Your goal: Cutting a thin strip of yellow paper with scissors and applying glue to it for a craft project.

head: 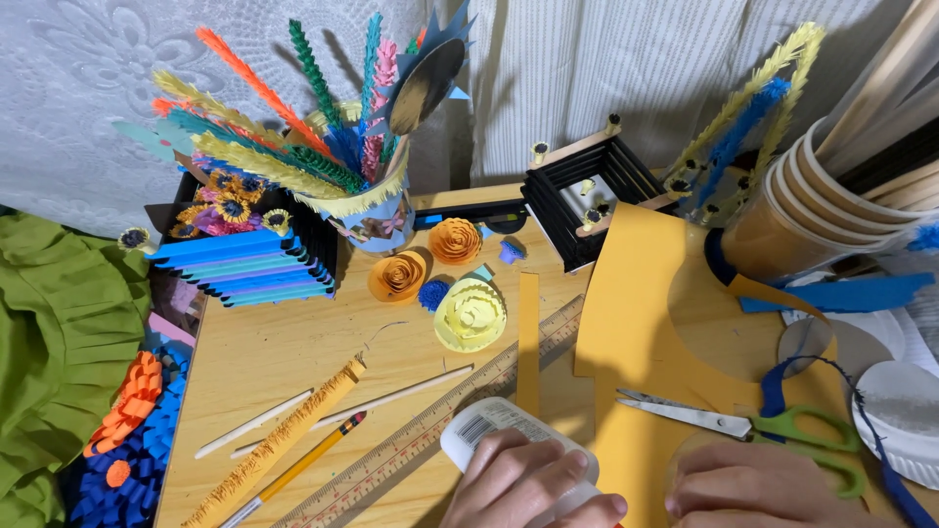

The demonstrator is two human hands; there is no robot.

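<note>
- glue bottle [489, 430] under the left hand [528, 484]: white plastic, smooth, slight sheen
- scissors [743, 425]: shiny bare metal blades, glossy green plastic handles
- orange sheet [636, 293] by the right hand [763, 489]: matt paper, flat and smooth
- table [284, 352]: pale wood, matt, grain showing
- ruler [440, 430]: looks like wood, dull finish
- pencil [293, 469]: painted wood, a bit glossy
- rolled flowers [455, 240]: matt paper, ridged edges
- fringed sticks [264, 166] in the pot: cut paper, feathery and rough looking
- stacked cups [802, 215]: brown paper, matt
- green cloth [59, 323]: soft pleated fabric
- white backdrop [88, 78]: lace-like embossed cloth
</note>
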